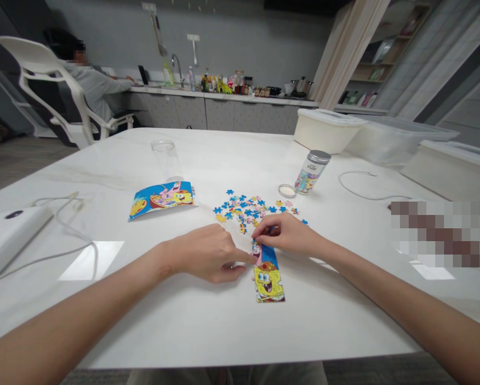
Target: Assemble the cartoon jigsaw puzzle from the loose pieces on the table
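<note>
One puzzle strip [269,279], prob. light, fragile; hold edges. L hand [208,254] ungripped, index touching; R hand [288,233] curled, grip unclear.

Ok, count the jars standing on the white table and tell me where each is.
2: a clear jar behind the cartoon picture sheet, and a silver-lidded cartoon jar behind and right of the loose puzzle pieces. I see no others.

The tabletop [192,326] looks smooth and glossy, the puzzle strip [269,280] matt, the canister lid [319,155] silvery metal.
</note>
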Demonstrator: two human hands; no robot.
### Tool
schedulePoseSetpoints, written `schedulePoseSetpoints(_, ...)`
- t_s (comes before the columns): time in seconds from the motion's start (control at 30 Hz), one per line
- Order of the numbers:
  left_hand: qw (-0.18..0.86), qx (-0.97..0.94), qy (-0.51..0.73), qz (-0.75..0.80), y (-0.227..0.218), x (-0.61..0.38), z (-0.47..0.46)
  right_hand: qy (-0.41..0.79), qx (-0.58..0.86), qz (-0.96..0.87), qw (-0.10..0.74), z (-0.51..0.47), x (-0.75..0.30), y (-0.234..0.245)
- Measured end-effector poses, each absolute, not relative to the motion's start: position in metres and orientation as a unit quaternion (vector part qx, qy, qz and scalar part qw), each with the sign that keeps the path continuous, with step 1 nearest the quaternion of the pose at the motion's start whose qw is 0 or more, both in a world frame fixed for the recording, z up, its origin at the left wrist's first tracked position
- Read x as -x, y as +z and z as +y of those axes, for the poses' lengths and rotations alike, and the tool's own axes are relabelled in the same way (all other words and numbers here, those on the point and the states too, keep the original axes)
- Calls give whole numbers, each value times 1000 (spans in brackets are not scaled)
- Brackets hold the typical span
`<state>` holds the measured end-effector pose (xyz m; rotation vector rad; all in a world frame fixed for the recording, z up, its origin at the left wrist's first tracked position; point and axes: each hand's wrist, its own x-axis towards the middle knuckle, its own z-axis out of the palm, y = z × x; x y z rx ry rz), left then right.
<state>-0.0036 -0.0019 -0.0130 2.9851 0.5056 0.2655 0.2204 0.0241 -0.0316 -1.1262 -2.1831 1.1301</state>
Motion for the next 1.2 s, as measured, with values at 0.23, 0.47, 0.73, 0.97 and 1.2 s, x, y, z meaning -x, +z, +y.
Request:
schedulePoseSetpoints(0.23,45,-982,66,171,-13,4,-1,340,383,-834,204,23,-221,-31)
schedulePoseSetpoints(0.47,54,-981,83,167,-12,3,-2,346,386,-830,206,23,-223,-29)
schedulePoseSetpoints(0.73,51,-981,65,174,-14,4,-2,254,346,-882,195,20,-227,-22)
schedulePoseSetpoints(0.97,56,-981,67,175,-12,4,-3,204,276,-923,173,20,-230,-21)
schedulePoseSetpoints(1.2,53,-981,70,172,-13,4,-2,177,273,-925,196,25,-237,-20)
